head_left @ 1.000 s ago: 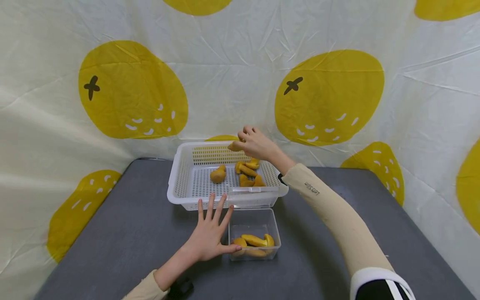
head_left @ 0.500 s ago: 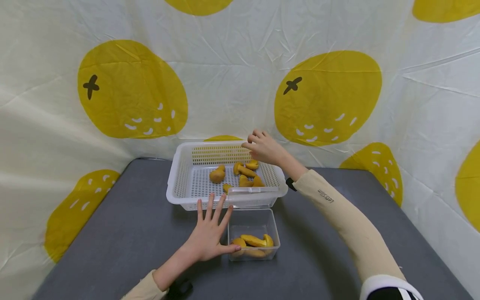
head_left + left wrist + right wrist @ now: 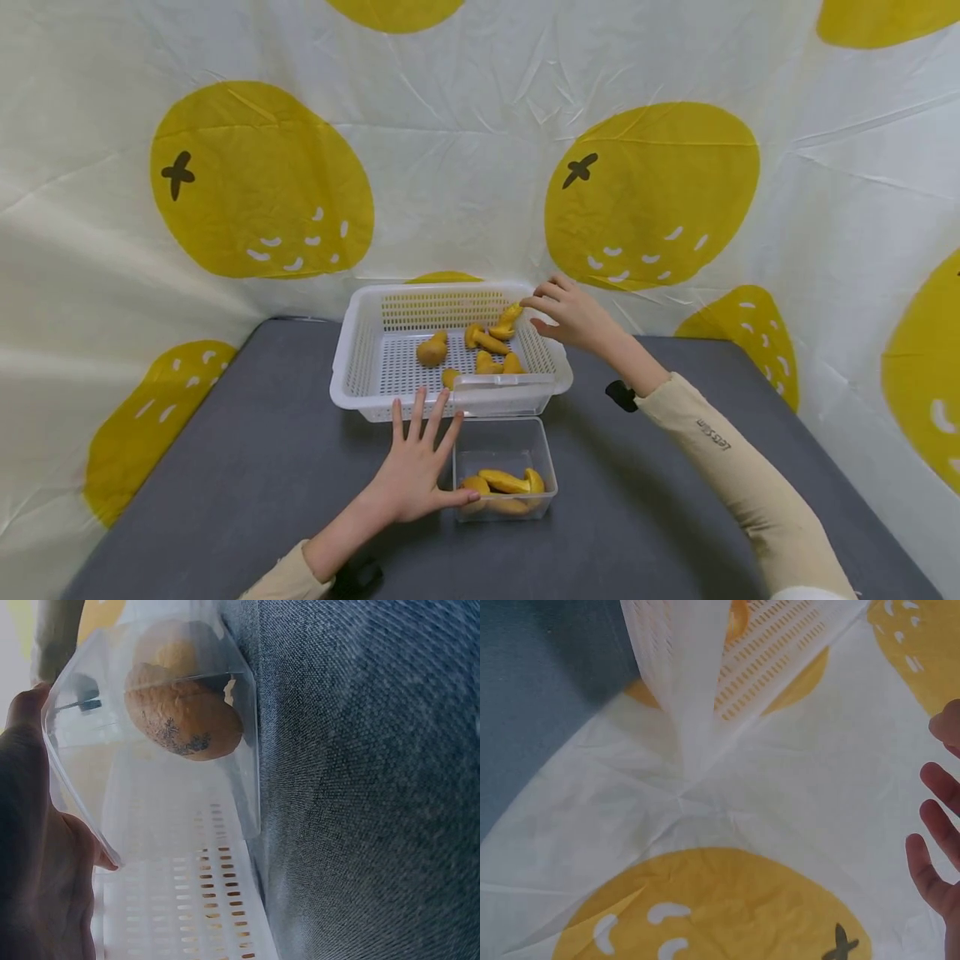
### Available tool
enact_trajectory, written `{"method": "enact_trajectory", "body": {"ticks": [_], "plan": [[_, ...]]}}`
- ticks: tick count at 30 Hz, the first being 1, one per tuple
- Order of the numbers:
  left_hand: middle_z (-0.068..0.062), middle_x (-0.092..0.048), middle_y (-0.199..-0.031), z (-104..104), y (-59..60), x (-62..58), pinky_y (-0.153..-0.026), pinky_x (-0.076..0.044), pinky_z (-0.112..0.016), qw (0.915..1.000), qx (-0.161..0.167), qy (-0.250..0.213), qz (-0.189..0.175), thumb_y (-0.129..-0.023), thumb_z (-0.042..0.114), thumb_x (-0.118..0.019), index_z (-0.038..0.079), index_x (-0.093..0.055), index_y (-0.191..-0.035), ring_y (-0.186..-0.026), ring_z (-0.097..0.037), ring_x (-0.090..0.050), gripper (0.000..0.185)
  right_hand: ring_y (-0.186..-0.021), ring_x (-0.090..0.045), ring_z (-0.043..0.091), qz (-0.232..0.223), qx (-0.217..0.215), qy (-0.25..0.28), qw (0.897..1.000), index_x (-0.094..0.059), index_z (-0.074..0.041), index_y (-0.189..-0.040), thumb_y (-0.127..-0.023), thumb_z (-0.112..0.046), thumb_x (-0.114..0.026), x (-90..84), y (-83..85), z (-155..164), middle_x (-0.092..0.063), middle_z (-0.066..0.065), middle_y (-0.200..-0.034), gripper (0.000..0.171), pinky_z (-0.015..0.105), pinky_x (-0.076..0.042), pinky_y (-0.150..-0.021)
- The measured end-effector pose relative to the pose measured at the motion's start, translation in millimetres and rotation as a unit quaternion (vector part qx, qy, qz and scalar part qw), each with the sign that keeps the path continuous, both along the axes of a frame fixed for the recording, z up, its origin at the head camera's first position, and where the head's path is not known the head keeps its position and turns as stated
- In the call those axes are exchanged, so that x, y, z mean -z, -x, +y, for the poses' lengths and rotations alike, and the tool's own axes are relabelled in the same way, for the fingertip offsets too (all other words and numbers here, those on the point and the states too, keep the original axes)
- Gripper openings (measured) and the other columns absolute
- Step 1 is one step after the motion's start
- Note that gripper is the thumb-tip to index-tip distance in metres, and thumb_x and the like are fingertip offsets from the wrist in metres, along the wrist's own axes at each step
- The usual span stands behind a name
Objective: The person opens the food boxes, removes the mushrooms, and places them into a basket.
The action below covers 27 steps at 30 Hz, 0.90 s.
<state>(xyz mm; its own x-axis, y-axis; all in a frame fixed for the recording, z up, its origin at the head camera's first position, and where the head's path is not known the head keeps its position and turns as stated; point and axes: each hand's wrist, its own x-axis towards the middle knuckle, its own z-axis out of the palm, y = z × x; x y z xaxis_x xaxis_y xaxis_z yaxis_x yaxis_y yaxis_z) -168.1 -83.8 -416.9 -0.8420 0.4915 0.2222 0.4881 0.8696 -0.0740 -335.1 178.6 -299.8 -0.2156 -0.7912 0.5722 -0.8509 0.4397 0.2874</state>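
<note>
Left hand point(image 3: 417, 477): flat on the dark grey fabric-covered counter point(image 3: 247, 467), fingers spread and straight, thumb against the left wall of the small clear rectangular plastic container point(image 3: 506, 469). Fingertips reach the front wall of the white perforated plastic basket point(image 3: 366, 354). Nothing gripped. The left wrist view shows the palm point(image 3: 37, 885) alongside the clear container point(image 3: 150, 787), with one browned yellow piece point(image 3: 184, 720) inside it.

Right hand point(image 3: 573, 315): over the basket's far right corner, fingers loosely extended and apart. Fingertips are at a yellow curved food piece point(image 3: 511, 316) that leans tilted by the right wall. Cannot tell if it's touching or pinching it. In the right wrist view the fingers point(image 3: 937, 847) are spread and nothing is held; the basket corner point(image 3: 697, 682) shows against the cloth.

Contents:
- Basket: several yellow-orange mushroom-shaped pieces point(image 3: 491, 354) right of centre, plus one rounder piece point(image 3: 432, 348) left of them.
- Clear container: a few of the same yellow pieces point(image 3: 506, 485). It sits just in front of the basket, touching or nearly so.

Backdrop: white cloth with large yellow fruit prints point(image 3: 255, 179).
</note>
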Motion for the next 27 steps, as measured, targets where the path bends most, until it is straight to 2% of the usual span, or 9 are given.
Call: {"method": "enact_trajectory", "body": {"ticks": [5, 10, 19, 23, 25, 27], "plan": [[-0.013, 0.006, -0.151, 0, -0.7, 0.0, -0.1, -0.001, -0.067, 1.0, -0.002, -0.002, -0.006, -0.069, 0.083, -0.029, 0.021, -0.008, -0.145, -0.136, -0.038, 0.015, 0.1, -0.075, -0.044, 0.022, -0.008, -0.011, 0.026, 1.0, -0.066, -0.008, -0.094, -0.063, -0.007, -0.077, 1.6, -16.8, 17, -0.058, 0.007, -0.081, 0.032, 0.032, -0.039, -0.064], [-0.012, 0.01, -0.151, 0, -0.7, -0.5, -0.1, -0.001, -0.067, 1.0, -0.002, -0.002, -0.006, -0.069, 0.083, -0.029, 0.021, -0.009, -0.145, -0.136, -0.039, 0.014, 0.1, -0.076, -0.047, 0.021, -0.014, -0.008, 0.023, 1.0, -0.067, -0.009, -0.094, -0.064, -0.007, -0.076, 6.0, -37.7, 28, -0.06, 0.006, -0.083, 0.031, 0.032, -0.041, -0.065], [-0.011, 0.014, -0.15, 0, -1.1, -0.7, -0.1, -0.001, -0.067, 0.9999, -0.004, -0.001, -0.013, -0.07, 0.082, -0.03, 0.021, -0.007, -0.145, -0.135, -0.038, 0.016, 0.1, -0.077, -0.049, 0.02, -0.005, -0.025, 0.025, 0.999, -0.067, -0.01, -0.094, -0.059, -0.007, -0.079, 18.7, -71.6, 35, -0.06, 0.005, -0.085, 0.037, 0.031, -0.045, -0.063], [-0.012, 0.012, -0.151, 0, -1.1, -1.1, -0.1, -0.001, -0.067, 0.9999, -0.002, -0.002, -0.014, -0.07, 0.082, -0.031, 0.02, -0.008, -0.145, -0.135, -0.038, 0.016, 0.1, -0.08, -0.05, 0.02, -0.019, -0.021, 0.021, 0.999, -0.067, -0.01, -0.096, -0.065, -0.009, -0.076, 21.8, -84.6, 35, -0.06, 0.005, -0.089, 0.033, 0.03, -0.046, -0.065], [-0.013, 0.009, -0.151, 0, -1.1, -1.4, -0.1, -0.001, -0.067, 0.9999, 0.0, -0.005, -0.01, -0.07, 0.082, -0.031, 0.02, -0.009, -0.145, -0.136, -0.039, 0.013, 0.1, -0.081, -0.051, 0.02, -0.017, -0.018, 0.021, 0.999, -0.067, -0.009, -0.098, -0.076, -0.016, -0.069, 22.5, -90.8, 33, -0.061, 0.005, -0.09, 0.023, 0.029, -0.047, -0.066], [-0.013, 0.01, -0.151, 1, -1.2, -1.7, -0.1, -0.002, -0.067, 0.9999, 0.0, -0.006, -0.009, -0.07, 0.081, -0.031, 0.019, -0.01, -0.145, -0.136, -0.04, 0.01, 0.1, -0.081, -0.051, 0.02, -0.011, -0.018, 0.028, 0.999, -0.066, -0.009, -0.101, -0.085, -0.022, -0.058, 24.0, -96.1, 31, -0.061, 0.005, -0.091, 0.023, 0.029, -0.047, -0.066]]}}
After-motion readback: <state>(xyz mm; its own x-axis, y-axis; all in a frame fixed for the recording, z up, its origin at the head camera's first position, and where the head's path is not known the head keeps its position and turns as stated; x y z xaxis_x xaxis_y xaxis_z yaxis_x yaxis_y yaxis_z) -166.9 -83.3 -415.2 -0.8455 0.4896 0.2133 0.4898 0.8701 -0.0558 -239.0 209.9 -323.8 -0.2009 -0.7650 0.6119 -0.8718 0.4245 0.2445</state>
